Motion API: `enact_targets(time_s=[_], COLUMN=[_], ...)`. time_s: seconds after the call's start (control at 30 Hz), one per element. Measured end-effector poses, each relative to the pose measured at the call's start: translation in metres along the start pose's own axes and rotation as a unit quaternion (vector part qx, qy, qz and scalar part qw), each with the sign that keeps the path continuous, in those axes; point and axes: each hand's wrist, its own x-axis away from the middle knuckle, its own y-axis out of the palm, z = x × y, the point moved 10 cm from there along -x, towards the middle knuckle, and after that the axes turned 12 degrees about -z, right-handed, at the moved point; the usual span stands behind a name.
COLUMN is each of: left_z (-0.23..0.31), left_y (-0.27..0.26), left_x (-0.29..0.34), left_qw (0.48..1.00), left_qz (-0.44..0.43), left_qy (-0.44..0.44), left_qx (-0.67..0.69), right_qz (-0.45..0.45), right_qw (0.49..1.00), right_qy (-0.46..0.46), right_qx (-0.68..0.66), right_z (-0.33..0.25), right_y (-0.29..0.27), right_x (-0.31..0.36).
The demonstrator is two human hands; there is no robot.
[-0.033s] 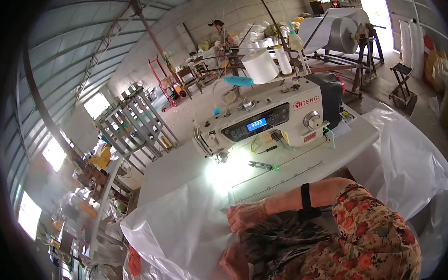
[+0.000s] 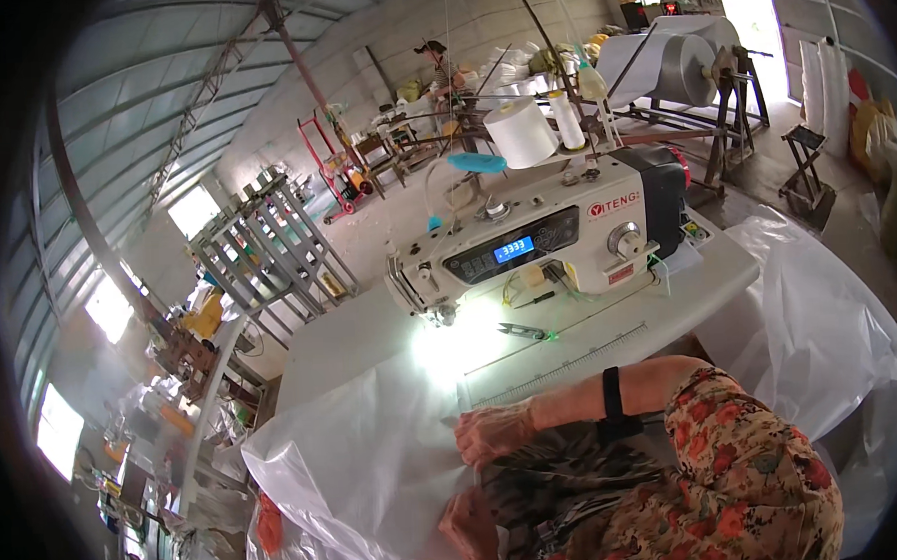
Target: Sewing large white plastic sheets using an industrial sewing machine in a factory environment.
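Right hand: the right hand [image 2: 495, 433] lies low on the white sheet [image 2: 377, 473], fingers curled well in toward the palm; whether they pinch the sheet or only press it, cannot tell.
Left hand: the left hand [image 2: 469, 529] is just below the right, nearer the body, fingers bent and partly hidden; grip cannot be told.
White sheet: spread over the near left of the counter [image 2: 713, 273], wrinkled, its left side hanging past the edge; its upper part reaches toward the glare under the machine head.
Right forearm: black band [image 2: 612, 393] near the elbow, flowered sleeve [image 2: 746, 447] above it.
Sewing machine: the sewing machine [image 2: 557, 240] stands beyond the hands, display lit; glare hides the needle area.
Snips: the snips [image 2: 527, 331] lie on the machine bed, near the glare, apart from both hands.
Thread: white cone [image 2: 520, 134] behind the machine head.
Right side: clear film [image 2: 820, 314] heaped beside the counter.
Risk, sheet: the overhanging side could drag the layer askew, its own weight being the likely cause.
Risk, snips: a sheet edge sweeping across could catch them, since they lie loose.
Risk, fingers: low at present, being apart from the needle area; would rise if the right hand strayed into the glare.
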Motion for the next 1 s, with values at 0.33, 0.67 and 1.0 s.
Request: enact_targets(time_s=[0.33, 0.67, 1.0], left_z=[0.017, 0.023, -0.002], left_y=[-0.004, -0.005, -0.009], left_x=[0.004, 0.005, -0.021], left_qw=[0.985, 0.987, 0.995], left_qz=[-0.034, -0.060, -0.077], left_qy=[0.052, 0.055, 0.049], left_qx=[-0.160, -0.137, 0.046], right_qz=[0.046, 0.043, 0.014], right_qw=[0.996, 0.996, 0.999], right_qy=[-0.009, 0.036, 0.046], right_qx=[-0.073, -0.072, 0.016], right_z=[0.005, 0.038, 0.078], right_y=[-0.014, -0.018, -0.022], right_x=[-0.003, 0.003, 0.004])
